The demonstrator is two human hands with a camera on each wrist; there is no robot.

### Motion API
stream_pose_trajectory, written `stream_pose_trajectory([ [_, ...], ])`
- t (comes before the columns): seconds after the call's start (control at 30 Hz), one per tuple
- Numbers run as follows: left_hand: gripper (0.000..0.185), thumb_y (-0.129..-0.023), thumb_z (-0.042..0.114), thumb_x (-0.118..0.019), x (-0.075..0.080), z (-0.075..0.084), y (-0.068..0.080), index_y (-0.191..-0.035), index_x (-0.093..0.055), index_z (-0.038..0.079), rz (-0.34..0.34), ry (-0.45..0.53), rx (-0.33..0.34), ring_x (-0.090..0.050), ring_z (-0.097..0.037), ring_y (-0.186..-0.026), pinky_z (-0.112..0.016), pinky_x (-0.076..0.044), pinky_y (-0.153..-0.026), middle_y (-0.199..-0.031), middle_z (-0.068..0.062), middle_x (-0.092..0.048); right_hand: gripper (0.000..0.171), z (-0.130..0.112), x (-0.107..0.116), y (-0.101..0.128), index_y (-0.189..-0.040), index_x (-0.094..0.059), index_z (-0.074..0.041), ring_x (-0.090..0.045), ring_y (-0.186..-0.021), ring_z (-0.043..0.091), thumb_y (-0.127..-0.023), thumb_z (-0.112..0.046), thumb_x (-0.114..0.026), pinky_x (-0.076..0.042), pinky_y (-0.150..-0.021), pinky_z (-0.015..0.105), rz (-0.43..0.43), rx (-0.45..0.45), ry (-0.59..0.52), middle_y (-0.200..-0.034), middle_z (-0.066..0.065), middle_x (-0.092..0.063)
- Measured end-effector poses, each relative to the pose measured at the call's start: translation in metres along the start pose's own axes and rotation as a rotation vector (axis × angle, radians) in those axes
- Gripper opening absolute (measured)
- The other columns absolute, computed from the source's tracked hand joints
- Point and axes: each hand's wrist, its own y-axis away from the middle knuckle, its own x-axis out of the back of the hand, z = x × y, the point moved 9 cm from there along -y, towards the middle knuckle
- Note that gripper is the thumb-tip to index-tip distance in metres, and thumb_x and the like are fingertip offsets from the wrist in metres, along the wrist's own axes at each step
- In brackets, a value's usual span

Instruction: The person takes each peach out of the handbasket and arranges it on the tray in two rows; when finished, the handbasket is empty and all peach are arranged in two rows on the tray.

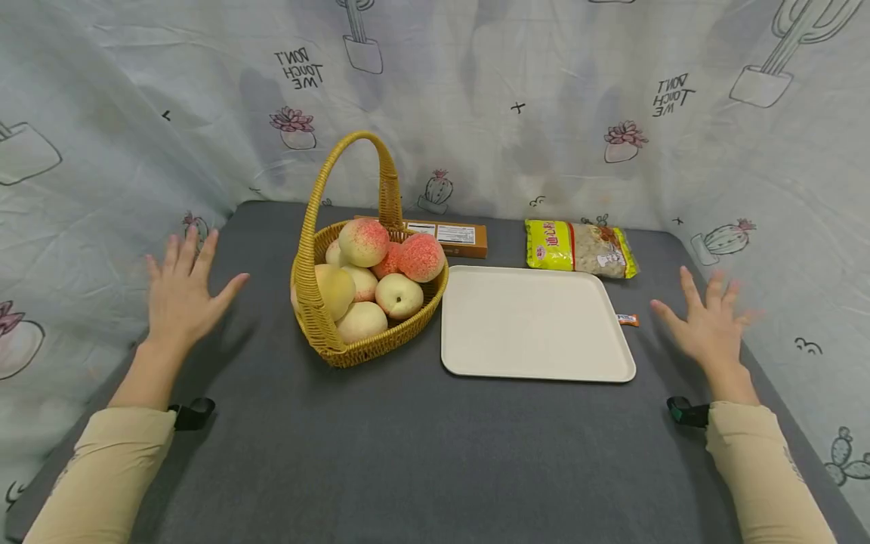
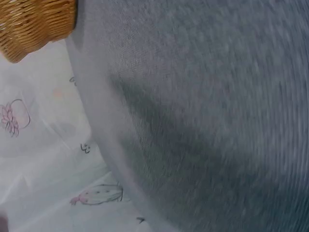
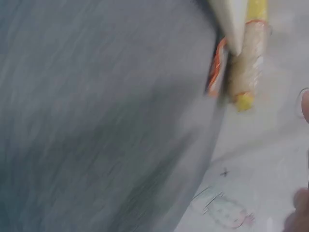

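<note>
Cactus-print cloth (image 1: 530,98) backs a grey table (image 1: 408,453). Our left hand (image 1: 182,291) and right hand (image 1: 707,325) hover with fingers spread, holding nothing. Basket (image 1: 319,332) of peaches (image 1: 397,295) sits left of centre, just left of the tray (image 1: 537,325). We judge the wicker stiff and light, though the load adds weight; the arched handle (image 1: 353,143) looks the best hold. Peaches may roll. Box (image 1: 458,238) and snack bag (image 1: 578,248) crowd the far edge; the near table gives open room.
</note>
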Motion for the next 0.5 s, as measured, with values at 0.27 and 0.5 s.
stream_pose_trajectory([
  [0.27,0.071,-0.097,0.024,-0.061,-0.017,0.039,0.003,-0.157,-0.023,0.015,-0.089,0.539,-0.168,-0.016,-0.042,-0.144,-0.067,-0.015,-0.111,-0.159,-0.019,-0.019,0.073,-0.049,-0.014,-0.007,-0.150,-0.030,0.004,-0.025,-0.130,0.060,-0.102,-0.049,-0.041,-0.027,-0.096,0.076,-0.164,0.068,-0.069,-0.148,0.037,-0.025],
  [0.5,0.095,-0.088,0.019,-0.073,-0.053,0.047,0.007,-0.158,-0.009,0.021,-0.389,0.657,-0.094,-0.009,-0.045,-0.144,-0.066,-0.016,-0.111,-0.162,-0.016,-0.005,0.059,-0.109,-0.008,-0.011,-0.144,-0.041,0.007,-0.041,-0.125,0.053,-0.102,-0.034,-0.050,-0.032,-0.102,0.068,-0.119,0.181,-0.177,-0.144,0.035,-0.037],
])
